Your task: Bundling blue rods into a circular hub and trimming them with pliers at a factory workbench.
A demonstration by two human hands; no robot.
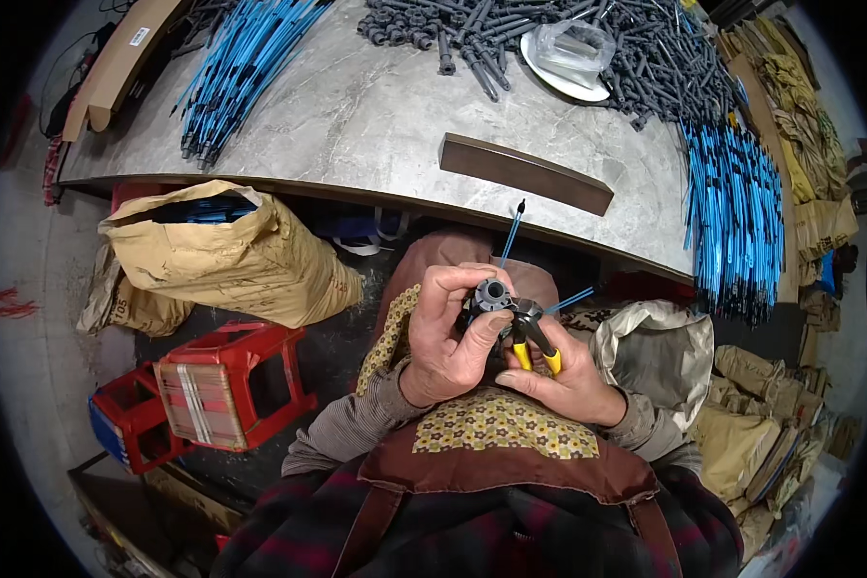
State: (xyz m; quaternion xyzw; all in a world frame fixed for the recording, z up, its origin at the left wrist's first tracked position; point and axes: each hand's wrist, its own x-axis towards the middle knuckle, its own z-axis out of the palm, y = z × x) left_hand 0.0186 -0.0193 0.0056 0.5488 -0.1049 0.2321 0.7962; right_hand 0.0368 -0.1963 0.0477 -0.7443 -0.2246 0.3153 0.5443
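My left hand (451,332) is closed round a dark grey plastic fitting (492,294) with a round hole facing up. In my right hand (573,380) is a pair of pliers or cutters with yellow-and-black handles (538,354). Their dark head touches the right side of the fitting. A thin blue wire (512,236) with a black tip rises from behind my left fingers. Another short blue wire end (573,300) sticks out to the right, above my right hand. The tool's jaws are partly hidden against the fitting.
On the grey table (337,116) lie a brown bar (525,173), a pile of dark grey fittings (472,34), a white plate (568,77) with clear plastic, and bundles of blue wires (246,77) at both sides. An open paper sack (231,255) and red stools (226,385) stand left; a pale sack (655,356), right.
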